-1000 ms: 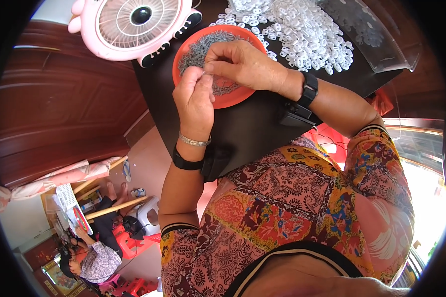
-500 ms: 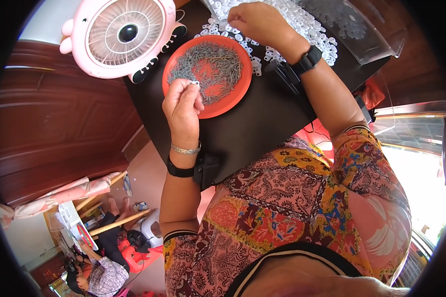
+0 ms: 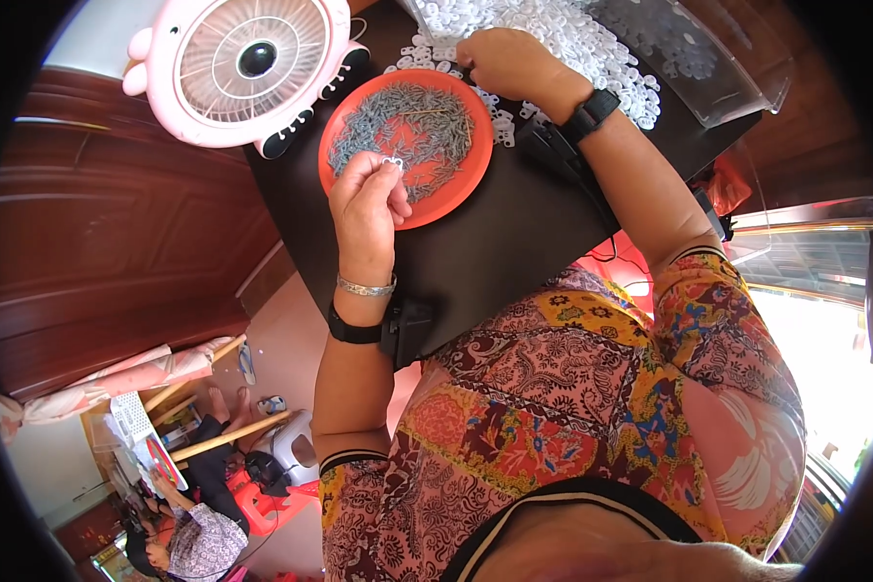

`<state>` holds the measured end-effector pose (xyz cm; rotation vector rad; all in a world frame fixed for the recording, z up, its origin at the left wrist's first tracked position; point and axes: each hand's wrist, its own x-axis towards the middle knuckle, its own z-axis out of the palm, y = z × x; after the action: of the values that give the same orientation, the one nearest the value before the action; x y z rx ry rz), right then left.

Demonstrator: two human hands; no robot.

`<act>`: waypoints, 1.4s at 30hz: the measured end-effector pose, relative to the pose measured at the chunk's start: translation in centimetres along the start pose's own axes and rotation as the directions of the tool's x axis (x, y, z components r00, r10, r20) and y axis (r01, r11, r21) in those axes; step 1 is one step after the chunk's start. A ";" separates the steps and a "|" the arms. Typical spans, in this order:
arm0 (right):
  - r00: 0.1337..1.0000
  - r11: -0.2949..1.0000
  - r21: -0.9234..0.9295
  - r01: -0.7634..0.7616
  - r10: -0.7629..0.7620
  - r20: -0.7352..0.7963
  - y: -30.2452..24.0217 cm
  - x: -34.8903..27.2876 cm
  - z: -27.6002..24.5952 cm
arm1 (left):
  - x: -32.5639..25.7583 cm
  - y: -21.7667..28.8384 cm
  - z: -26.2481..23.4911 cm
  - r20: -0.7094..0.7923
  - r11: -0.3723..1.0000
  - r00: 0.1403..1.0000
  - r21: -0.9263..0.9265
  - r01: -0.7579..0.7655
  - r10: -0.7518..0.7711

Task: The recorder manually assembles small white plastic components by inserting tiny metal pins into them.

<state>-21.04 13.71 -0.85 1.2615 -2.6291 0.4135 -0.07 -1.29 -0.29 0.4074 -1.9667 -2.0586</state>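
My left hand [image 3: 367, 206] is over the near left rim of a round orange-red plate [image 3: 477, 173]. Between thumb and fingertips it pinches a small white plastic piece with holes [image 3: 392, 163]. Many small grey screw-like pieces [image 3: 446, 126] lie spread on the plate, with a thin stick among them. At the near left edge of a heap of similar white plastic pieces [image 3: 606, 73], just beyond the plate, is my right hand [image 3: 516, 66]. Its fingers are curled together and face down; whatever is in them is hidden.
A pink animal-shaped fan [image 3: 257, 63] stands left of the plate on the dark table [image 3: 475, 262]. A clear plastic box [image 3: 718, 68] lies at the back right, beside the heap. At lower left, another person [image 3: 204, 533] sits at a separate work spot with a red stool.
My right hand has shifted slightly right and nearer, along the edge of the white heap. My left hand, still pinching its white piece, has moved a little to the right.
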 end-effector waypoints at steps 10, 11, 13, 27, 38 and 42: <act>0.999 0.525 0.851 0.008 -0.049 0.021 -2.3 0.2 -2.1 | -0.1 0.3 0.1 0.018 0.987 0.998 -0.149 -0.058 0.062; 0.998 0.522 0.853 0.009 -0.052 0.021 -2.9 0.0 -2.0 | -0.1 0.4 0.3 0.015 0.987 0.998 -0.147 -0.058 0.061; 0.988 0.242 0.970 -0.029 -0.139 0.064 -5.4 -0.8 -1.9 | -0.2 0.3 0.4 0.056 0.982 0.998 -0.187 -0.011 0.022; 0.973 0.206 0.978 0.015 -0.230 0.033 -8.1 -2.3 -0.7 | 0.1 0.2 -0.3 0.072 0.942 0.986 -0.315 -0.118 0.147; 0.923 0.217 0.963 -0.156 -0.316 0.221 -7.3 -2.0 -1.8 | 0.0 0.3 -0.4 -0.021 0.918 0.978 -0.341 -0.201 0.207; 0.927 0.159 0.968 -0.196 -0.291 0.235 -7.3 -1.9 -1.8 | 0.0 0.4 0.1 -0.062 0.920 0.972 -0.313 -0.236 0.229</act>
<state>-14.06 11.38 1.46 1.8092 -2.3816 2.4894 -0.11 -1.25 0.08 0.1211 -1.5421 -2.1482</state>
